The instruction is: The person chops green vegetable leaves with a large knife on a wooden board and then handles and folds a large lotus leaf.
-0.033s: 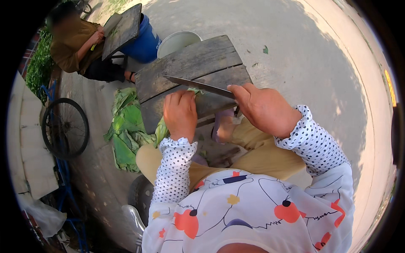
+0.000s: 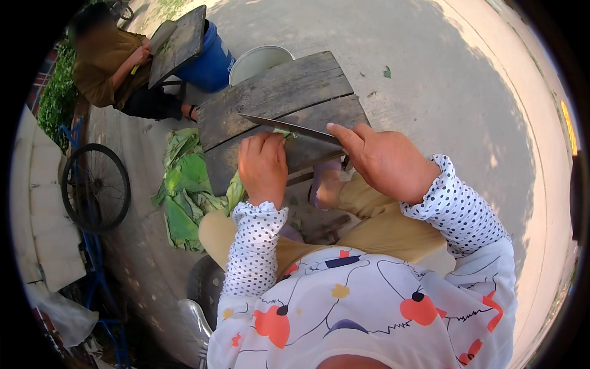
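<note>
My right hand is wrapped round the handle end of a long-bladed knife. Its blade slants up and to the left across the small wooden table. Just left of the blade, my left hand presses down with bent fingers on green leaves. Part of the leaves hangs below the hand over the near edge, and a bit of green shows at the fingertips next to the blade. Under my fingers the rest of the leaves is hidden.
A heap of large green leaves lies on the ground left of the table. Beyond stand a pale bucket and a blue bucket. Another person sits at a second board. A bicycle wheel is at left.
My right hand and the knife have shifted very slightly, the blade tip a touch lower and to the right. My left hand stays in place on the leaves.
</note>
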`<state>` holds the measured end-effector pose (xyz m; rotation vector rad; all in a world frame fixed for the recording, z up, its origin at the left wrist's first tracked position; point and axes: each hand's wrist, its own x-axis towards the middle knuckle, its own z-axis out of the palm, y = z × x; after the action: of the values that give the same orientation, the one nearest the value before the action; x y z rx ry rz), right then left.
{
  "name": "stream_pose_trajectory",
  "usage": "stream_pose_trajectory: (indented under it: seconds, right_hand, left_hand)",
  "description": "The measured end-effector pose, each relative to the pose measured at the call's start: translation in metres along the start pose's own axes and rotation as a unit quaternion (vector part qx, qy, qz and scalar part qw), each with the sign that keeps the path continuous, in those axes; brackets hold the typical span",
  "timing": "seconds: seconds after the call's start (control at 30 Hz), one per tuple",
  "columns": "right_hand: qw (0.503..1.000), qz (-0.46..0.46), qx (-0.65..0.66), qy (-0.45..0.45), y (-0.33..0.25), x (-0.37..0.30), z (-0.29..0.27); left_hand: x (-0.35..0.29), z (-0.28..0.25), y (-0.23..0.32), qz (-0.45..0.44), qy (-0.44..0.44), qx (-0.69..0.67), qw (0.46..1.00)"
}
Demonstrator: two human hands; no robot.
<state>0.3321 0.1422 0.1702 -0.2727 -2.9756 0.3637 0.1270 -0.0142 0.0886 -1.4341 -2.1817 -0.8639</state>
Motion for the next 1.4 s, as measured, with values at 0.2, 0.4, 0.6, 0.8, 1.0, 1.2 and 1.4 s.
stream_pose_trajectory:
  seconds: [0.2,0.4,0.6,0.8,1.0,1.2,1.4]
  right_hand:
    - [0.999,-0.026,-0.009,-0.024,-0.004,-0.008,-0.007]
    - [0.998,-0.035,0.005,-0.059,-0.004,-0.014,-0.018]
    - [0.994,-0.057,-0.016,-0.096,0.002,-0.004,-0.028]
    - [0.991,-0.073,0.007,-0.109,-0.001,0.016,-0.022]
    - [0.996,-0.088,-0.011,-0.028,-0.006,0.023,0.004]
    - [0.998,-0.065,-0.007,-0.006,-0.001,0.01,-0.001]
    - [0.997,-0.06,0.015,-0.036,-0.007,-0.005,-0.017]
  left_hand:
    - [0.001,0.0,-0.001,-0.001,-0.005,-0.003,1.0]
    - [0.001,0.0,-0.003,-0.006,-0.006,-0.009,1.0]
    - [0.0,-0.001,-0.002,-0.019,-0.016,-0.029,0.999]
    - [0.0,-0.001,-0.004,-0.021,-0.019,-0.037,0.999]
    - [-0.003,0.0,-0.002,-0.016,-0.013,-0.02,1.0]
    - [-0.002,0.0,-0.003,-0.026,-0.02,-0.02,0.999]
    - [-0.002,-0.001,-0.005,-0.02,-0.007,-0.033,0.999]
